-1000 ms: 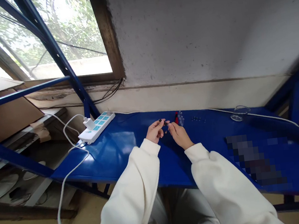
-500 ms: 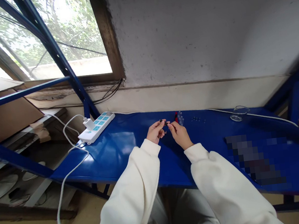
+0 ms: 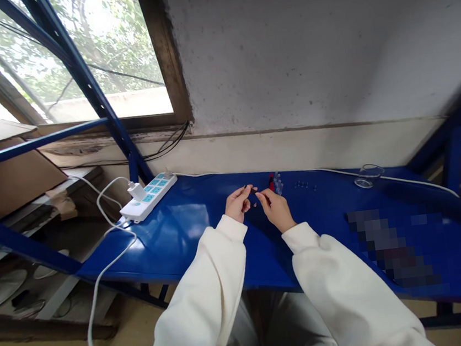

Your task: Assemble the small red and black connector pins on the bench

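Over the blue table (image 3: 180, 245), my left hand (image 3: 238, 203) pinches a small dark piece (image 3: 253, 190), too small to name. My right hand (image 3: 275, 208) is closed at the fingertips on the right of that piece; whatever it grips there is hidden by the fingers. Just behind my right hand lies a red item (image 3: 271, 181), partly covered. Beside it stand several small clear plastic pieces (image 3: 278, 181). Farther right, several tiny clear bits (image 3: 302, 184) lie scattered on the tabletop.
A white power strip (image 3: 149, 198) with a plugged-in adapter sits at the left, its cable hanging off the table. Round clear dishes (image 3: 363, 182) lie back right, near a white cable. A blurred-out dark object (image 3: 393, 249) rests at front right. Blue posts (image 3: 91, 89) rise at left.
My hands stay close together around the small dark piece. The right fingertips have shifted slightly left, and the dark piece shows less between the hands than before.
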`<control>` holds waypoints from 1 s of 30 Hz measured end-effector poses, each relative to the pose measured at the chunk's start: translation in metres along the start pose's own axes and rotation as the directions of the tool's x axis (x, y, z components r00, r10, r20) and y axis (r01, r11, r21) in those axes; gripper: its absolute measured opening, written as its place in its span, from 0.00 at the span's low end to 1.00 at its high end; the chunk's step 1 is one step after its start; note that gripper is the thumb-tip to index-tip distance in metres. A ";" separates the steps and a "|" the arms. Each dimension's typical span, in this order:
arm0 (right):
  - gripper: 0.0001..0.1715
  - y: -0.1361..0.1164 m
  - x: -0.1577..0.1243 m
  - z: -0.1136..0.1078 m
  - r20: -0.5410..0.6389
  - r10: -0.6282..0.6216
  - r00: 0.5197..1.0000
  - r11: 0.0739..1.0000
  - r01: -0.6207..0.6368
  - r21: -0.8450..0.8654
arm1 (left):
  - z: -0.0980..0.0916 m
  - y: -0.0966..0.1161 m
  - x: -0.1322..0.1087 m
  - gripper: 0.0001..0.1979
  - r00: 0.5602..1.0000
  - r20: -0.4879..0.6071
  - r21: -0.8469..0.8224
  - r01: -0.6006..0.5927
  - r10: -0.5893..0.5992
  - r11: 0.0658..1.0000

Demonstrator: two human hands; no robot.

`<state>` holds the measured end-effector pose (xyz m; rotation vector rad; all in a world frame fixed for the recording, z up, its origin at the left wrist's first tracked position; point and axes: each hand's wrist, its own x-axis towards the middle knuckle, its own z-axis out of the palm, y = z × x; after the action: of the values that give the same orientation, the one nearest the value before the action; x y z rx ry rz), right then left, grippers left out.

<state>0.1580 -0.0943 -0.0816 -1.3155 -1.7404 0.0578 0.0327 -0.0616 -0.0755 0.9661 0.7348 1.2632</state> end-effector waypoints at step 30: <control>0.19 -0.006 -0.002 0.001 0.062 -0.004 0.998 0.999 0.007 -0.050 | -0.003 0.005 0.003 0.18 0.981 -0.187 -0.109 0.033 -0.053 0.994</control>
<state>0.1534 -0.0978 -0.0802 -1.3583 -1.8080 0.0531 0.0289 -0.0580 -0.0724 0.7475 0.8238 1.3549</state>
